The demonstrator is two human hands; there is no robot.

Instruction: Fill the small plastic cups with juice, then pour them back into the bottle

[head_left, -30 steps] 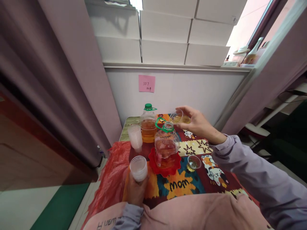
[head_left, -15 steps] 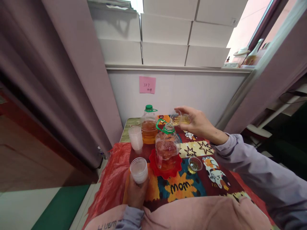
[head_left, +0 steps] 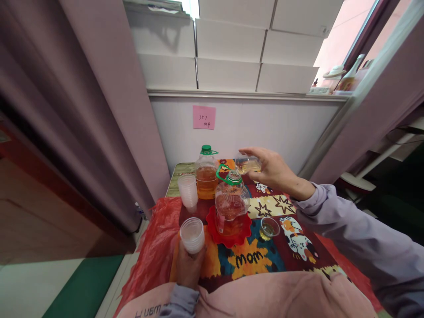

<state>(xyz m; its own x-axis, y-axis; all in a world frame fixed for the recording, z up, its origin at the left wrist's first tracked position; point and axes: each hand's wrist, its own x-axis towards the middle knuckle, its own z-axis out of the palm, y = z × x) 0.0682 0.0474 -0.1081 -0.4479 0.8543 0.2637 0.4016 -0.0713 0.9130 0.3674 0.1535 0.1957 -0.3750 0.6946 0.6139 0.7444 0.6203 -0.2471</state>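
My right hand [head_left: 272,170] is closed round a small clear cup [head_left: 247,164] of yellow oil, tipped on its side just above the open mouth of a clear jug [head_left: 231,204] with a green neck ring. The jug holds amber oil and stands on a red mat [head_left: 232,234]. My left hand [head_left: 187,267] grips a stack of empty clear plastic cups [head_left: 192,234] near the table's front left. A second small cup [head_left: 268,228] with a little oil stands to the right of the jug.
A capped oil bottle [head_left: 206,173] and another stack of plastic cups [head_left: 187,190] stand at the back left. A colourful cloth [head_left: 265,205] and red plastic sheet [head_left: 154,247] cover the small table. Behind are a white wall with a pink note [head_left: 204,117], and curtains on both sides.
My right hand has tipped the small cup further over and brought it slightly left, closer over the jug's mouth. The left hand with the cup stack has stayed put.
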